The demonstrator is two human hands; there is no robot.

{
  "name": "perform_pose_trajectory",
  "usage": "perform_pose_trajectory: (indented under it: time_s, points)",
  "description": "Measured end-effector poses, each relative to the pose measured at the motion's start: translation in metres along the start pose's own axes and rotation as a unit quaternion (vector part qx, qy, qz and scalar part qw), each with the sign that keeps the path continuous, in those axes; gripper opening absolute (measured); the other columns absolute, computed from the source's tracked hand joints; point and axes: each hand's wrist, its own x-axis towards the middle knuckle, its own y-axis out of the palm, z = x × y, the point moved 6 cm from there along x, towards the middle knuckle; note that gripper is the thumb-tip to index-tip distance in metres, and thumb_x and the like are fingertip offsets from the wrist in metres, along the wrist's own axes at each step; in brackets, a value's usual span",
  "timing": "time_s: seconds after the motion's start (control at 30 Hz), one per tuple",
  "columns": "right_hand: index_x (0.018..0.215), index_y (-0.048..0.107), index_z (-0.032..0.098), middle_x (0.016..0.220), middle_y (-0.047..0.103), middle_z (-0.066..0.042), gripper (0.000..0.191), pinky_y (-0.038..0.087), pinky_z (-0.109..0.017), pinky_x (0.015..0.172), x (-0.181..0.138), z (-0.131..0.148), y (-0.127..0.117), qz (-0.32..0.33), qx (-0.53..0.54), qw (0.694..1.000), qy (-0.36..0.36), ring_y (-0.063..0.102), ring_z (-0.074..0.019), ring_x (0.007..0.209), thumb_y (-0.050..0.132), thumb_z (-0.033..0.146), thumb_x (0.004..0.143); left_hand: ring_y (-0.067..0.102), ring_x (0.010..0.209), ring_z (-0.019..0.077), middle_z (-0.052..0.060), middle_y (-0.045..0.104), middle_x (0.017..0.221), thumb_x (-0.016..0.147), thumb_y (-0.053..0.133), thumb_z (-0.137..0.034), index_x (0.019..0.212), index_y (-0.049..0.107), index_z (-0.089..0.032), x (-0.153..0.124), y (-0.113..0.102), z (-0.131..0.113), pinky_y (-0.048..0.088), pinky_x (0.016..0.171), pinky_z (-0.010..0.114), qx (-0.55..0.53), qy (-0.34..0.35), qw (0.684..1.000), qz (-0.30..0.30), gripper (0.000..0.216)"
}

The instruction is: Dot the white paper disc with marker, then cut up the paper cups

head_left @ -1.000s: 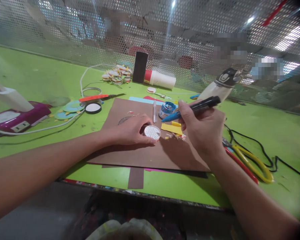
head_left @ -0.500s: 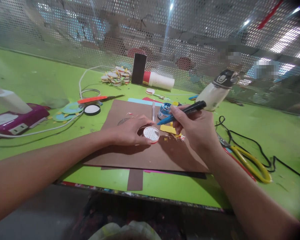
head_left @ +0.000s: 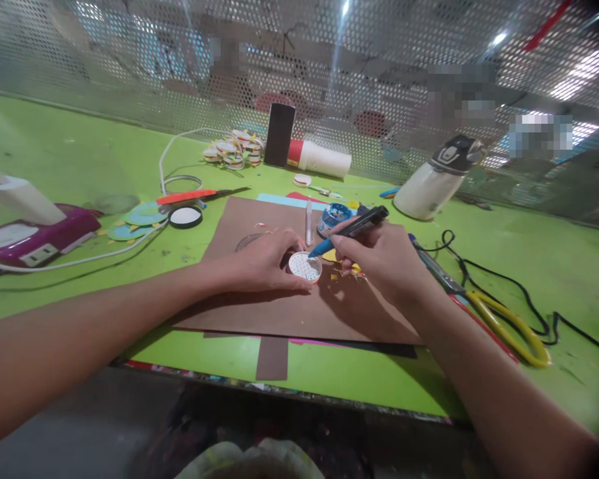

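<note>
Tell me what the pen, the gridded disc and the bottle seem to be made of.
Pen: likely plastic; smooth, evenly coloured blue and black sections.
Gridded disc: perhaps plastic or coated card; pale face with dark lines, too small to settle.
Bottle: coated metal or plastic; its smooth white body has soft shading. The dark lid looks like moulded plastic.

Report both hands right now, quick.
Left hand: closed on the round white disc, gripping its edge.
Right hand: closed on the blue-and-black pen, tip at the disc.
</note>
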Motion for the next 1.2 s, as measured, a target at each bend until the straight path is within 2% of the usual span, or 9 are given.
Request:
perform_pose_trajectory:
  time_s: [0.3, 0.8, 1.03, 1.2]
  points:
    - [0.059, 0.060, 0.016, 0.053, 0.057, 0.002, 0.026, 0.040, -0.025, 0.050, -0.0022, 0.0032, 0.0050, 0.001, -0.074, 0.997, -0.028, 0.050, -0.0098, 0.050, 0.063, 0.027, 0.081, 0.056, 0.087, 0.0223, 0.006, 0.063, 0.100, 0.068, 0.074, -0.054, 0.109, 0.058, -0.018, -0.0005, -0.0001, -0.0009, 0.041, 0.071, 0.032, 0.013, -0.001, 1.000, -0.011, 0.057]
    - [0.065, 0.063, 0.015, 0.055, 0.058, 0.001, 0.021, 0.040, -0.025, 0.051, -0.0019, -0.0011, 0.0050, 0.002, -0.080, 0.997, -0.014, 0.050, -0.0108, 0.052, 0.063, 0.028, 0.081, 0.056, 0.087, 0.0225, 0.006, 0.063, 0.099, 0.069, 0.073, -0.056, 0.112, 0.057, -0.018, -0.0001, 0.0006, -0.0007, 0.041, 0.071, 0.032, 0.013, -0.005, 1.000, -0.004, 0.060]
    - [0.058, 0.058, 0.016, 0.055, 0.058, 0.000, 0.029, 0.037, -0.026, 0.052, -0.0017, -0.0008, 0.0076, 0.005, -0.111, 0.993, -0.031, 0.050, -0.0115, 0.053, 0.061, 0.031, 0.083, 0.057, 0.088, 0.0227, 0.006, 0.064, 0.099, 0.069, 0.073, -0.056, 0.110, 0.057, -0.018, 0.0000, 0.0009, 0.0005, 0.041, 0.071, 0.033, 0.010, 0.002, 1.000, -0.006, 0.059]
    - [0.075, 0.066, 0.015, 0.068, 0.065, -0.003, 0.025, 0.040, -0.026, 0.055, -0.0034, -0.0029, 0.0105, -0.005, -0.107, 0.992, -0.064, 0.054, -0.0141, 0.062, 0.062, 0.038, 0.085, 0.057, 0.091, 0.0238, 0.007, 0.063, 0.102, 0.068, 0.072, -0.058, 0.105, 0.057, -0.019, 0.0007, 0.0009, 0.0010, 0.043, 0.074, 0.035, 0.015, 0.021, 1.000, -0.018, 0.056]
